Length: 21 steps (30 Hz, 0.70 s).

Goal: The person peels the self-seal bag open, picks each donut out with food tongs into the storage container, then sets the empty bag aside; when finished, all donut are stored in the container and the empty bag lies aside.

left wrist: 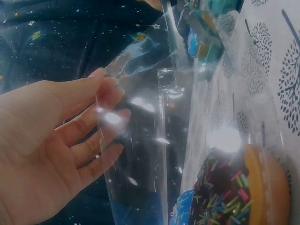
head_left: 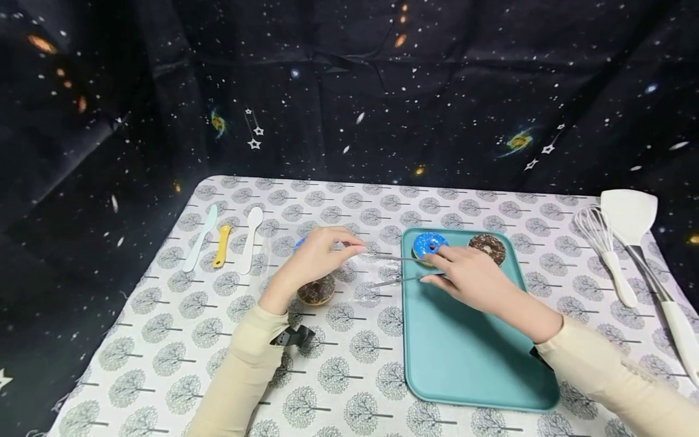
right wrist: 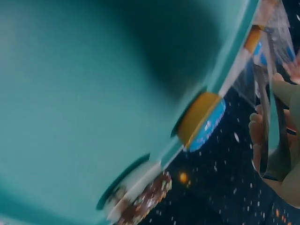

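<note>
A: Head view: what is the right hand (head_left: pixel 472 278) doing?

B: It is gripping a pair of thin metal tongs (head_left: pixel 406 269), fingers curled round the handle end; the two arms are running away from the grip toward the other hand, their tips spread apart.

A: And the blue-iced ring doughnut (head_left: pixel 429 246)?

B: It is lying just beyond the gripping fingers, on the far end of the teal plastic tray (head_left: pixel 464 364); whether the tongs are touching it, I cannot tell; a chocolate-iced doughnut with sprinkles (head_left: pixel 488 247) is sitting beside it, further out from the grip.

A: The left hand (head_left: pixel 315 260)?

B: It is pinching the edge of a clear cellophane bag (left wrist: pixel 154 136) between thumb and fingertips (left wrist: pixel 101 75); the left wrist view is showing the film standing open past the fingers; a second chocolate sprinkled doughnut (head_left: pixel 316 291) is lying under the wrist, behind that pinch.

A: Anything else?

B: A wire whisk (head_left: pixel 603 249) and a white spatula (head_left: pixel 636 230) are lying well outside the right arm.
</note>
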Each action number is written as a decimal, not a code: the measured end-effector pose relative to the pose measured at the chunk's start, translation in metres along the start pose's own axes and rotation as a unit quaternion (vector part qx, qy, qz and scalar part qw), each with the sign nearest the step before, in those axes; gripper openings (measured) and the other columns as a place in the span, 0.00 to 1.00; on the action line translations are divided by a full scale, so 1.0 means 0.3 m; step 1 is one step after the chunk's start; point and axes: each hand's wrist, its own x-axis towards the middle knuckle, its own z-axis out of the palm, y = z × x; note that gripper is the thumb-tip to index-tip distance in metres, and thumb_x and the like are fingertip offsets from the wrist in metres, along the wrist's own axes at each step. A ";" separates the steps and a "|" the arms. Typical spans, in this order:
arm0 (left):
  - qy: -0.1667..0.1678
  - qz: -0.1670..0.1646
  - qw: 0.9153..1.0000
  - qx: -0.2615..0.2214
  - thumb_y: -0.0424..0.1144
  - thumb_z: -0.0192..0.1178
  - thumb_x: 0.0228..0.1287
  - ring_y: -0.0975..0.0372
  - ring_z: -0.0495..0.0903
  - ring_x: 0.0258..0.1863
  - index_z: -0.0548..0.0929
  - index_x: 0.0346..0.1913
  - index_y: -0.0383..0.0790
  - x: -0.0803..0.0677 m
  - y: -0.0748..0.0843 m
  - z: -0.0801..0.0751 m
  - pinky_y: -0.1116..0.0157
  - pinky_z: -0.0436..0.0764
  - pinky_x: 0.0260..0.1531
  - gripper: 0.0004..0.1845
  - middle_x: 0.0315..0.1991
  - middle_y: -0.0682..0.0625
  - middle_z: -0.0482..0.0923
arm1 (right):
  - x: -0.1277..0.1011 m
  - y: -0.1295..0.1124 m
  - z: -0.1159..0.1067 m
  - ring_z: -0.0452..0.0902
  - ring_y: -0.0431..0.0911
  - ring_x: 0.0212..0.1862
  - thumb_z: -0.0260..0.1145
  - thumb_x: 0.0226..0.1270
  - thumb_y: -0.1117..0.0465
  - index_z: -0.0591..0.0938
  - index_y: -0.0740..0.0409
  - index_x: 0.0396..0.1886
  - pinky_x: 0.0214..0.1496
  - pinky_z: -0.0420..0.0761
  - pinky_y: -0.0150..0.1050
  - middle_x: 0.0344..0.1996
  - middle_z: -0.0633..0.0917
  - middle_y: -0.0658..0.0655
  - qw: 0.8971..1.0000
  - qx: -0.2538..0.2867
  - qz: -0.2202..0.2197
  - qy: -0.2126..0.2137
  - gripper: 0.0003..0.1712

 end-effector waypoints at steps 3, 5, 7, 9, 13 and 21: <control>0.003 -0.001 1.000 0.004 0.47 0.59 0.64 0.65 0.80 0.42 0.85 0.45 0.48 -0.002 0.002 -0.003 0.45 0.53 0.67 0.11 0.44 0.57 0.83 | 0.033 -0.019 0.013 0.67 0.40 0.24 0.62 0.62 0.43 0.82 0.55 0.47 0.23 0.70 0.33 0.27 0.76 0.48 1.000 0.014 -0.016 -0.016 0.23; 0.006 0.000 1.000 0.009 0.47 0.59 0.64 0.65 0.80 0.45 0.85 0.45 0.50 -0.002 0.005 -0.005 0.46 0.51 0.68 0.11 0.44 0.58 0.83 | 0.054 -0.032 0.019 0.67 0.40 0.24 0.66 0.58 0.45 0.82 0.55 0.46 0.23 0.72 0.33 0.27 0.77 0.49 0.999 0.016 -0.023 -0.019 0.23; 0.008 0.003 1.000 0.011 0.46 0.59 0.63 0.65 0.80 0.45 0.85 0.45 0.49 -0.001 0.008 -0.008 0.49 0.56 0.66 0.11 0.45 0.57 0.83 | 0.073 -0.047 0.022 0.68 0.40 0.25 0.68 0.56 0.46 0.82 0.55 0.46 0.24 0.73 0.34 0.28 0.77 0.49 0.999 0.019 -0.024 -0.025 0.23; 0.009 0.006 1.000 0.009 0.46 0.59 0.63 0.64 0.80 0.45 0.85 0.45 0.48 0.001 0.009 -0.011 0.52 0.64 0.63 0.11 0.44 0.56 0.83 | 0.089 -0.063 0.027 0.69 0.40 0.25 0.68 0.56 0.46 0.82 0.56 0.46 0.25 0.74 0.35 0.27 0.76 0.48 0.999 0.026 -0.020 -0.028 0.23; 0.008 0.007 1.000 0.003 0.46 0.59 0.64 0.64 0.80 0.44 0.85 0.46 0.47 0.001 0.010 -0.016 0.55 0.71 0.58 0.12 0.44 0.55 0.83 | 0.112 -0.100 0.046 0.73 0.42 0.29 0.67 0.58 0.46 0.81 0.56 0.46 0.31 0.77 0.37 0.29 0.78 0.49 0.998 0.040 -0.009 -0.045 0.22; 0.006 0.007 1.000 0.005 0.45 0.59 0.64 0.65 0.80 0.43 0.85 0.46 0.48 -0.004 0.012 -0.016 0.53 0.68 0.58 0.11 0.42 0.57 0.83 | 0.143 -0.146 0.071 0.72 0.41 0.29 0.64 0.61 0.44 0.81 0.55 0.48 0.32 0.77 0.37 0.30 0.78 0.48 0.995 0.070 0.011 -0.064 0.22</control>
